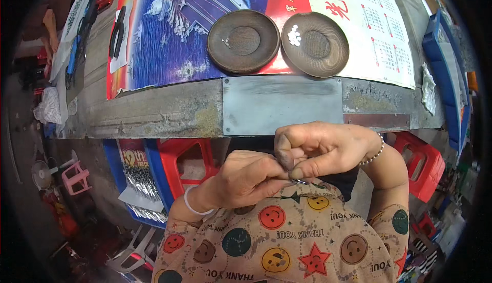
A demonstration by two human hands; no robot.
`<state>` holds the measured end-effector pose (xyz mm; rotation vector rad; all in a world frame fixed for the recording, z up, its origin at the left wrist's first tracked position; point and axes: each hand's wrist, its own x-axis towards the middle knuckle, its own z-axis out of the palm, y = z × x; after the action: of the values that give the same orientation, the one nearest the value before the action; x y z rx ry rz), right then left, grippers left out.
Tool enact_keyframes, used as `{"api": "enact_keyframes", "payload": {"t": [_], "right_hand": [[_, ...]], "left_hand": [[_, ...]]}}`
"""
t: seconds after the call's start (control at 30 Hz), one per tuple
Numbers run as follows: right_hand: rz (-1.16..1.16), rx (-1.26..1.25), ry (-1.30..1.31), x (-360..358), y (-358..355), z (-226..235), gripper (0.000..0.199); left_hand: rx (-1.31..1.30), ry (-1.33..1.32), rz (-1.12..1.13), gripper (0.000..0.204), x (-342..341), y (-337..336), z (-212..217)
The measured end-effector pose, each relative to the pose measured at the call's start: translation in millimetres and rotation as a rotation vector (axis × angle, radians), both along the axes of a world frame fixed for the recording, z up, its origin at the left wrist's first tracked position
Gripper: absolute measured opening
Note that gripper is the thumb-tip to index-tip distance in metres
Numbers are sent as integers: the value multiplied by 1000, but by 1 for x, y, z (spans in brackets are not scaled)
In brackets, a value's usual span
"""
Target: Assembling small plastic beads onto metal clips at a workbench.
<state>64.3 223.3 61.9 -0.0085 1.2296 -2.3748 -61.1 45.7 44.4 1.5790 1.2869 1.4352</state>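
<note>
My left hand (251,176) and my right hand (320,150) meet in front of my chest, just off the near table edge. The fingertips of both are pinched together. A small shiny metal piece (298,181) shows below the fingertips; it is too small to name and mostly hidden by the fingers. Beyond the hands stand two round dark wooden dishes. A few tiny metal bits (226,42) lie in the left dish (243,63). The right dish (333,52) holds several small white round pieces (294,35) on its left side.
A grey metal plate (282,103) is fixed to the table's near edge. The dishes stand on a printed calendar sheet (169,52) with black-handled pliers (118,32) at its left. Under the table are a red stool (187,150) and a blue bin (114,162) of thin metal rods (141,180).
</note>
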Motion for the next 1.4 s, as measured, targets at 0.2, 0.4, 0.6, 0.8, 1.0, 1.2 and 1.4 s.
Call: {"api": "enact_keyframes", "payload": {"t": [0.2,0.4,0.6,0.8,1.0,1.2,1.4], "right_hand": [[39,205,284,-9,2,-4,13],[113,344,361,-11,5,7,13],[182,247,301,-13,4,2,16],[256,523,423,-15,7,19,16],[197,699,341,-12,2,24,27],[-122,1683,816,8,-39,38,41],[-176,1644,949,-2,-30,26,41]], "left_hand": [[50,151,15,25,-7,-4,3],[117,165,-20,26,-4,-8,-6],[222,281,58,13,0,-8,-2],[181,289,-45,12,-6,-10,3],[186,460,30,17,-8,-14,7],[122,440,113,19,-14,-10,-3],[82,303,247,25,-13,0,-7]]}}
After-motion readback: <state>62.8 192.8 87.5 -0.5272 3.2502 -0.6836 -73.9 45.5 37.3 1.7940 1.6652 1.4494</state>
